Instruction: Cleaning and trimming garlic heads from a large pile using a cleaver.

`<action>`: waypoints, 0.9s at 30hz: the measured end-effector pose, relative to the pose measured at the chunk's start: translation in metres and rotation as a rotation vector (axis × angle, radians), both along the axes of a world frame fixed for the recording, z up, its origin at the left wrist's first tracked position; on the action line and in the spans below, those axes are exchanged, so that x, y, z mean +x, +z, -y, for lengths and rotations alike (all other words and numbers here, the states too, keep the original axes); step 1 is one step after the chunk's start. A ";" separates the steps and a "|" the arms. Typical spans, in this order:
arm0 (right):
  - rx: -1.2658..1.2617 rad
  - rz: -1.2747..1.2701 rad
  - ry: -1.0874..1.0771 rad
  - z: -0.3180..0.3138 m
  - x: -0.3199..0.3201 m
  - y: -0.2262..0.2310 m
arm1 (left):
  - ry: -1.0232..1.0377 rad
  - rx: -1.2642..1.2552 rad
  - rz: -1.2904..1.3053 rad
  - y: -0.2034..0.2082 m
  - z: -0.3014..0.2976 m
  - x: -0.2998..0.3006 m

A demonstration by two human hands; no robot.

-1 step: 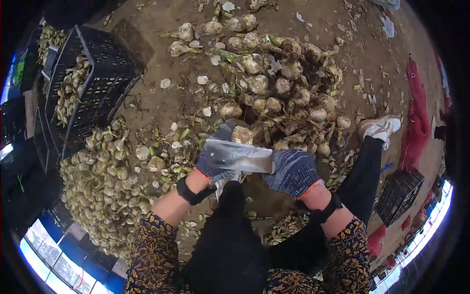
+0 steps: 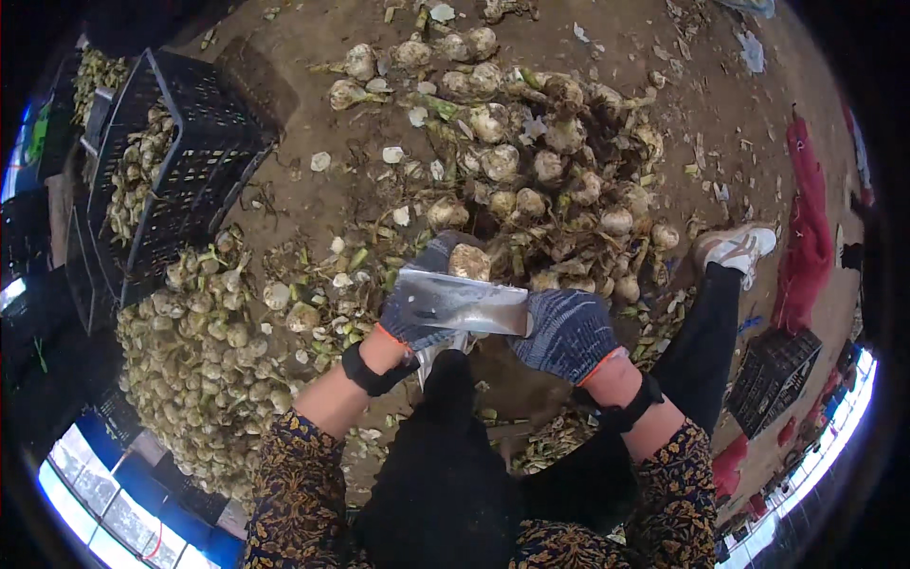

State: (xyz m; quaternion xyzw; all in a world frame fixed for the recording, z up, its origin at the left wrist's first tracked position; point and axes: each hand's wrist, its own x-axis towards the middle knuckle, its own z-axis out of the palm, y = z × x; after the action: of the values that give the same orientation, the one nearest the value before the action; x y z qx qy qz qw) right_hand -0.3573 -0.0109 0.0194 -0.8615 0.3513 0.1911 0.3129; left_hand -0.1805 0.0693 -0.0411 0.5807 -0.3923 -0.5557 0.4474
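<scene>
My left hand (image 2: 409,302), in a grey-blue knit glove with an orange cuff, is closed around a pale, round, soil-marked bulb (image 2: 469,263). A broad metal cleaver (image 2: 464,303) lies across in front of it, its blade hiding part of the left fingers and the bulb's lower side. My right hand (image 2: 571,332), gloved alike, grips the cleaver at the blade's right end; the handle is hidden in the fist. Just beyond both hands lies a heap of untrimmed bulbs (image 2: 547,167) with stems and dirty roots.
To the left spreads a large pile of bulbs (image 2: 204,360). Behind it stands a black plastic crate (image 2: 204,123) holding more bulbs. Cut pale discs (image 2: 320,161) litter the soil. At right are a shoe (image 2: 737,251), a red cloth (image 2: 806,228) and another black crate (image 2: 775,379).
</scene>
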 end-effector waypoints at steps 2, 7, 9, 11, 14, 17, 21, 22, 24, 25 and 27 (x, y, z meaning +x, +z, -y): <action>-0.029 0.077 0.006 -0.001 -0.001 -0.001 | 0.051 0.211 -0.203 0.000 -0.001 0.000; -0.032 0.088 0.072 0.001 -0.006 -0.010 | -0.071 0.099 -0.236 -0.034 -0.028 0.007; -0.013 0.033 0.103 0.004 -0.007 -0.012 | -0.041 -0.247 0.147 -0.017 -0.020 0.004; 0.011 -0.018 0.058 0.005 -0.011 -0.028 | -0.206 -0.479 0.650 -0.031 -0.040 0.016; -0.088 -0.023 -0.052 0.016 -0.048 -0.033 | 0.061 -0.064 -0.004 0.022 -0.014 -0.006; -0.296 0.338 0.248 -0.002 -0.043 -0.032 | 0.304 0.289 -0.261 0.012 -0.009 0.011; 0.580 0.465 -0.188 -0.023 -0.011 -0.004 | 0.676 0.156 -0.930 0.009 0.003 0.011; 0.850 0.418 -0.461 -0.034 -0.010 -0.002 | 0.673 0.168 -1.007 0.002 0.000 0.009; 1.138 0.355 -0.747 -0.045 -0.006 0.002 | 0.648 0.164 -1.109 -0.003 -0.002 0.009; 1.167 0.349 -0.758 -0.049 -0.004 0.002 | 0.628 0.153 -1.136 -0.005 -0.003 0.007; 1.263 0.307 -0.835 -0.051 -0.004 0.000 | 0.554 0.144 -1.068 -0.002 -0.003 0.005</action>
State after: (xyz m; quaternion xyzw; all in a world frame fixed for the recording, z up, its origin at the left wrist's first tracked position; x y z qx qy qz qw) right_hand -0.3613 0.0404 0.0196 -0.3323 0.4241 0.0999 0.8365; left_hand -0.1751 0.0722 -0.0429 0.3309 0.0910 -0.6584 0.6699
